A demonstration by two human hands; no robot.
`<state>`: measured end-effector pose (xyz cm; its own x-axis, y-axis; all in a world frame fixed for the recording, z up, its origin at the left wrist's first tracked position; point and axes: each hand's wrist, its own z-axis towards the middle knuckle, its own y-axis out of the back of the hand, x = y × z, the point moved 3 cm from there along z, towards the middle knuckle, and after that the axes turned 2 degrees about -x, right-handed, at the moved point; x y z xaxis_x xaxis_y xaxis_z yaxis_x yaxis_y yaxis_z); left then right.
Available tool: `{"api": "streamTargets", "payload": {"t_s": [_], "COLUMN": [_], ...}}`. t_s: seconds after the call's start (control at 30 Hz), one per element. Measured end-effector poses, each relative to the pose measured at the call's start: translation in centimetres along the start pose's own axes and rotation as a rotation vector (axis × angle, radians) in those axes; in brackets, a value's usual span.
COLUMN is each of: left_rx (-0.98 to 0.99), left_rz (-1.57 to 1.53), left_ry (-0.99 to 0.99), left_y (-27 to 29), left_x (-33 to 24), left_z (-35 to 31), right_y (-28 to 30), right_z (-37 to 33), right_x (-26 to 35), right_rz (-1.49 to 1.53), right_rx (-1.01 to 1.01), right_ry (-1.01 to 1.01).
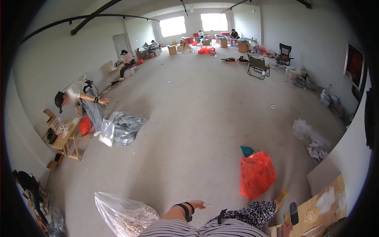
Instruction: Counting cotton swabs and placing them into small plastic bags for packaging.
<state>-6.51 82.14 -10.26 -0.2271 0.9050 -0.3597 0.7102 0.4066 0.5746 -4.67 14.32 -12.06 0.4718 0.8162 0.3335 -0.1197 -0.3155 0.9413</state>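
My left hand point(199, 204) is held out low in front of me, its fingers closed with a thin, pale piece sticking out that is too small to name. Dark straps circle that wrist. At the lower right my right hand point(287, 229) is closed beside a wooden table point(335, 187). Just above its fingers is a dark, rounded, flat thing point(293, 213) with a tan part; its kind is unclear. White and yellow pieces point(311, 214) lie on the tabletop.
A red bag point(257, 173) stands ahead of my foot. A clear plastic bag point(124, 213) of pale bits sits at my left. Grey bags point(126, 128) lie beside a person point(75, 93) bending over a small table point(61, 140). Folding chairs point(258, 67) and other workers are farther back.
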Motion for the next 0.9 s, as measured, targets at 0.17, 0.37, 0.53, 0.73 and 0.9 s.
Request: {"api": "streamTargets", "payload": {"t_s": [0.17, 0.37, 0.53, 0.73, 0.9], "left_rx": [-0.039, -0.191, -0.118, 0.016, 0.145], "left_rz": [0.088, 0.11, 0.125, 0.284, 0.251], "left_ry": [-0.059, -0.41, -0.663, -0.945, -1.179], "left_y": [1.8, 6.0, 7.2, 4.3, -1.0], "left_x": [-1.6, -12.0, -20.2, -34.5, -44.8], "left_z": [2.1, 6.6, 8.1, 7.6, 2.5], "right_y": [-1.6, 0.0, 6.7, 9.3, 11.0], "right_z": [0.0, -4.4, -8.2, -12.6, -16.4], "right_x": [-2.4, -2.8, 6.0, 0.9, -3.5], "right_rz": [0.236, 0.547, 0.487, 0.47, 0.609], "right_rx": [-0.05, -0.133, -0.22, -0.463, -0.571], "right_ry": [-0.006, -0.042, -0.172, -0.356, -0.556]}}
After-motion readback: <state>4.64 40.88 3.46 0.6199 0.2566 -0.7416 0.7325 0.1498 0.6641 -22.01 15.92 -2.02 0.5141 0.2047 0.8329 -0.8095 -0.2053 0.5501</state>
